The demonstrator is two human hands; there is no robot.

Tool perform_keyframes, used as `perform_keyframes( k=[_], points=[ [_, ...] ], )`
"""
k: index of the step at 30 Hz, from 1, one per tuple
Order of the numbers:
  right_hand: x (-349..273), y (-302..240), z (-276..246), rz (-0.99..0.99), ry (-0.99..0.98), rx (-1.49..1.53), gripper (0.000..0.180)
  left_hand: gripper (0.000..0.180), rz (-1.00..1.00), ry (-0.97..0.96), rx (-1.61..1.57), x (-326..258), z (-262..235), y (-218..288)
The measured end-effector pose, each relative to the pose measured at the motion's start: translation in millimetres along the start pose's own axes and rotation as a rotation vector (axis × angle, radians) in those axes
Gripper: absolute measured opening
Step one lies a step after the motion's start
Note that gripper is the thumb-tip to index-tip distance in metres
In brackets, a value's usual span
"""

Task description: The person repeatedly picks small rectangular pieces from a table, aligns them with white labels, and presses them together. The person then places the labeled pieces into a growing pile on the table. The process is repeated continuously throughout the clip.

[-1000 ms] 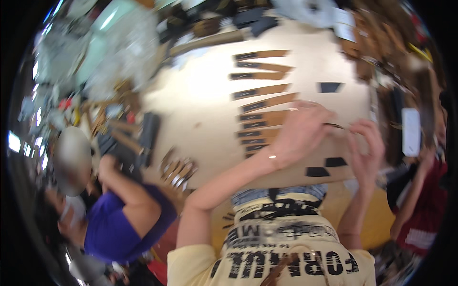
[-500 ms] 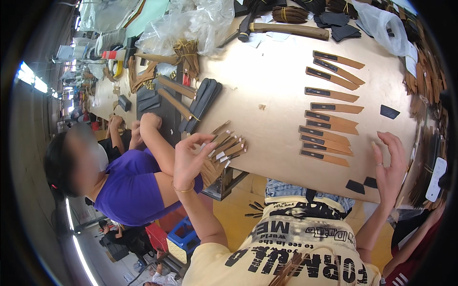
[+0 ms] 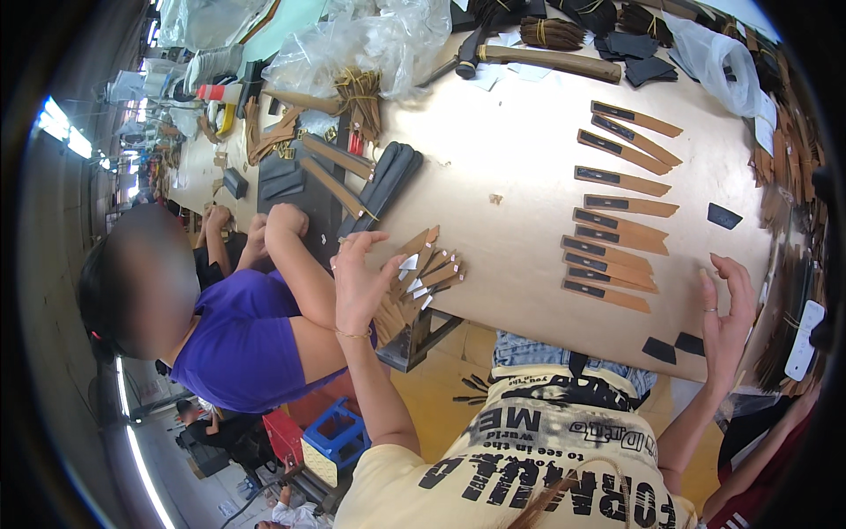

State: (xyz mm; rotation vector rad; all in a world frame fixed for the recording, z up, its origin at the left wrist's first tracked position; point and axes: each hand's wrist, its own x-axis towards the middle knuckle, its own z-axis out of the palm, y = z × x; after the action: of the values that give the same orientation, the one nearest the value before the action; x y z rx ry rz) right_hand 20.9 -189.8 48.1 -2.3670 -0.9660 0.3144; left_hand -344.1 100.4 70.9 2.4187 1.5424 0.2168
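My left hand (image 3: 357, 284) hovers at the left side of the worktable, fingers spread, with nothing visible in it. Just beside its thumb lies a heap of brown leather strips (image 3: 407, 304), several tipped with small white tags. Over the table's right side my right hand (image 3: 730, 310) is raised with thumb and fingers apart, also holding nothing. Between the hands, a column of brown leather strips (image 3: 648, 231) lies fanned out, each with a black patch at its left end. Two black leather pieces (image 3: 659, 349) lie near my right wrist, and another black piece (image 3: 724, 215) sits farther back.
A wooden-handled hammer (image 3: 551, 62) lies at the back beside clear plastic bags (image 3: 370, 44). Black padded straps (image 3: 388, 181) and a banded brown bundle (image 3: 359, 101) are at left. A co-worker in purple (image 3: 242, 339) sits close to my left arm. More strips (image 3: 784, 291) line the right edge.
My left hand has drawn back a little from the heap, its fingers spreading wider. A brown strip on the heap shows more fully. The whole view has shifted slightly.
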Motion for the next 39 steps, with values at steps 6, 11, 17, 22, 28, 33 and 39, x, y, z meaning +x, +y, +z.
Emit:
perform_keyframes(
  k=[6,11,17,22,28,33,39],
  points=[
    [-0.5,-1.2,0.1,-0.026,-0.013,-0.020,0.023,0.037,-0.031,-0.183,-0.086,-5.4,9.5,-12.6],
    [1.1,-12.6,1.0,-0.015,-0.033,-0.040,0.022,0.037,0.014,-0.213,-0.063,-12.8,4.9,-15.6],
    [21.5,-68.2,14.5,-0.271,-0.035,-0.023,0.020,0.033,-0.102,-0.176,-0.174,-15.6,9.9,-25.7],
    [70.6,-161.6,100.9,-0.762,-0.396,0.206,0.017,0.024,-0.090,-0.086,-0.260,-17.9,19.8,-32.3],
    [78.4,-250.8,202.4,-0.865,-0.627,-0.058,0.027,0.022,-0.048,0.037,-0.400,-12.6,33.7,-36.0],
    [86.0,-243.6,210.2,-0.832,-0.612,-0.091,0.028,0.024,-0.021,0.119,-0.389,-4.6,41.4,-37.7],
    [123.0,-228.6,177.5,-0.742,-0.662,-0.136,0.019,0.022,-0.006,0.155,-0.330,-8.3,40.1,-24.7]
  ],
)
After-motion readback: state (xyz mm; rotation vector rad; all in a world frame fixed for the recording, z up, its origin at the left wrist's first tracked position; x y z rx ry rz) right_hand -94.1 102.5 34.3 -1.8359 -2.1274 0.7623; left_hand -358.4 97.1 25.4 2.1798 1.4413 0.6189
